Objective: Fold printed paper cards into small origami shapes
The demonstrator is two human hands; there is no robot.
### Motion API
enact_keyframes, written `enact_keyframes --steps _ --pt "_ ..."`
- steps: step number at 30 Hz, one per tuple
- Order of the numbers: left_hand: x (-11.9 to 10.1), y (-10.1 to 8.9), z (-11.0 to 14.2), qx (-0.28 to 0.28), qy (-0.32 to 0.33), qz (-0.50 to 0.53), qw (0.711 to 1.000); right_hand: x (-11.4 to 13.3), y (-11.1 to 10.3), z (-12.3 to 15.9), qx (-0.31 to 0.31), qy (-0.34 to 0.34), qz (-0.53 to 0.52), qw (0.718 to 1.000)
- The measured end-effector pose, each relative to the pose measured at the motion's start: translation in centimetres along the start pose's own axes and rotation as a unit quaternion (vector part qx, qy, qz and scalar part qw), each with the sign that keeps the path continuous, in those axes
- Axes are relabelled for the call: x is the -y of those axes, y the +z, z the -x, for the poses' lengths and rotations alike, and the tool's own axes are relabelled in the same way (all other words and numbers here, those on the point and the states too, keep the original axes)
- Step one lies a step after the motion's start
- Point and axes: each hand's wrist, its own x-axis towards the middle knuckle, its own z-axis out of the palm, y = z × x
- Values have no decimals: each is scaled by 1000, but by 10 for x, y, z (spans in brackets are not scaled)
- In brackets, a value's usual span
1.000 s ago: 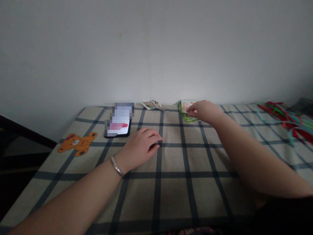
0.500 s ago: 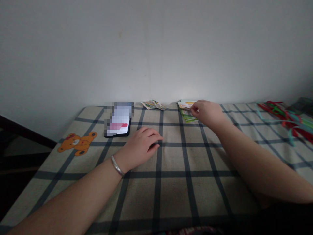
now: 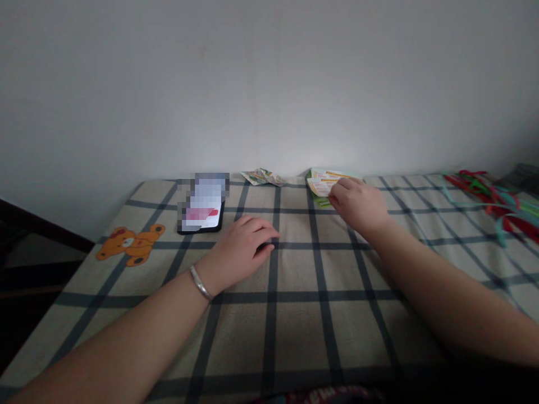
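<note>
My left hand, with a silver bangle at the wrist, rests on the checked cloth. Its fingers are loosely curved with a gap at the thumb, and nothing is in it. At the back, my right hand pinches the near edge of a white printed packet. That packet lies tilted over a small stack of similar packets with green edges against the wall. My fingertips and part of the stack are hidden behind the hand. Between the hands, a crumpled printed packet lies by the wall.
A phone with a lit, partly blurred screen lies left of my left hand. An orange bear picture decorates the checked cloth on the left. Red, green and pale blue ribbons are heaped at the right. The wall bounds the back.
My right hand has moved slightly down, and the packet at its fingers now shows more of its white printed face over the stack. My left hand stays almost still.
</note>
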Motion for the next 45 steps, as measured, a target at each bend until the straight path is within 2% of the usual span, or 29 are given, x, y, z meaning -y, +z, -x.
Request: enact_keyframes --steps 3,7,13,15,18,20,22,26,29,34,39,42,45 --pt "0 0 0 3 -5 2 1000 -5 7 -6 22 41 -32 998" --pt "1 0 -1 8 -5 4 1000 -6 11 -12 23 43 -51 998" --pt "0 -2 -1 2 -6 11 1000 0 10 -13 4 -23 -16 1000" --pt "-1 -1 0 -5 -14 25 1000 5 3 -8 -28 -37 -19 999" --pt "-2 2 0 -41 -73 97 992 18 -12 6 -79 -94 -63 990" --pt "-3 6 -1 -70 -132 186 971 30 -20 18 -95 -164 -105 976" --pt "-4 8 -2 -84 -175 287 938 43 -24 29 -124 -221 -140 957" --pt "-8 6 -6 -93 -206 428 875 64 -24 40 -135 -265 -203 933" --pt "-10 5 -8 -94 -215 470 851 72 -21 41 -119 -265 -234 928" --pt "-7 8 -7 -68 -230 479 845 74 -16 41 -91 -257 -274 922" --pt "-8 8 -6 -71 -262 474 837 73 -11 40 -83 -263 -323 905" --pt "-10 7 -7 -83 -268 474 834 72 -11 38 -105 -232 -344 904" --pt "-12 7 -7 -85 -270 473 835 68 -12 35 -142 -165 -316 923"
